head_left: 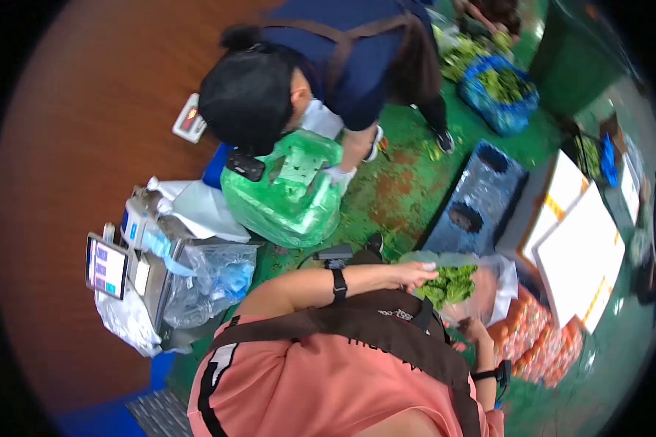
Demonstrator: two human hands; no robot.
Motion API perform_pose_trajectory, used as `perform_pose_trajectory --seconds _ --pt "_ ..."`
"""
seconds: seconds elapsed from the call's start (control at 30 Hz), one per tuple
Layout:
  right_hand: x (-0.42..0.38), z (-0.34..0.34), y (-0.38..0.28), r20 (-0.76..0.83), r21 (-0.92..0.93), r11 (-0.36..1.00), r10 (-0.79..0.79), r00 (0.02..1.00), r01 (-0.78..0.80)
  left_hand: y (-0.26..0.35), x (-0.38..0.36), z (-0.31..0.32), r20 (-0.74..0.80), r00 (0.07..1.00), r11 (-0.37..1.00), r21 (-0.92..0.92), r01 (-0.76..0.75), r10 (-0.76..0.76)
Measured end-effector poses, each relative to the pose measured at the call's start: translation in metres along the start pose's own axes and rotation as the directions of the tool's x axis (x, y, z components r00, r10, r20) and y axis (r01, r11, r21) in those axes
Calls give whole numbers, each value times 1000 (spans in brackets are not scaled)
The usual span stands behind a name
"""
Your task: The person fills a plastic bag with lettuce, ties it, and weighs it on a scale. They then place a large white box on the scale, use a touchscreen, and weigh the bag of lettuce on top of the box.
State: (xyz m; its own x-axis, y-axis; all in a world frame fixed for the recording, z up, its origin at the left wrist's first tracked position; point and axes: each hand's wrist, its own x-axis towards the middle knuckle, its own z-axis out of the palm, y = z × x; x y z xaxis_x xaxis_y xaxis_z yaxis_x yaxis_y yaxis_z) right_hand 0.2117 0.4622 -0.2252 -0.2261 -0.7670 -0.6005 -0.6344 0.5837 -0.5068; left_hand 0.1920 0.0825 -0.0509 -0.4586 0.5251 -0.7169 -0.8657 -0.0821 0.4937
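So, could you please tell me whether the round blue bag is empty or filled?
Filled, at least partly: leafy greens show in the open top of the blue bag; how deep, I cannot tell.

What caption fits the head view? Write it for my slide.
Left hand at leafy greens, right hand nearby, while a co-worker bends over green plastic.

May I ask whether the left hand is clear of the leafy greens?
No, the left hand touches the leafy greens at their edge.
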Motion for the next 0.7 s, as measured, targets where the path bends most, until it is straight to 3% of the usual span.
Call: perform_pose_trajectory --seconds 0.1,0.17,0.3,0.4,0.7 --pt "1 -48 -16 -10 243 954 186 982 -178 -12 6 -8 -26 999 999 -27 -24 24" --pt "-2 -71 -26 37 281 929 240 970 -240 -12 3 -8 -61 997 998 -24 -51 49" --pt "0 -64 -9 -39 248 950 204 978 -188 -16 6 -12 -50 994 994 -42 -104 102" --pt "0 -84 -29 -19 208 956 215 976 -207 -12 -2 -10 -68 992 993 -42 -110 107" --pt "-4 -63 -30 -11 190 961 207 978 -202 -15 9 -9 -83 992 996 0 -92 91"
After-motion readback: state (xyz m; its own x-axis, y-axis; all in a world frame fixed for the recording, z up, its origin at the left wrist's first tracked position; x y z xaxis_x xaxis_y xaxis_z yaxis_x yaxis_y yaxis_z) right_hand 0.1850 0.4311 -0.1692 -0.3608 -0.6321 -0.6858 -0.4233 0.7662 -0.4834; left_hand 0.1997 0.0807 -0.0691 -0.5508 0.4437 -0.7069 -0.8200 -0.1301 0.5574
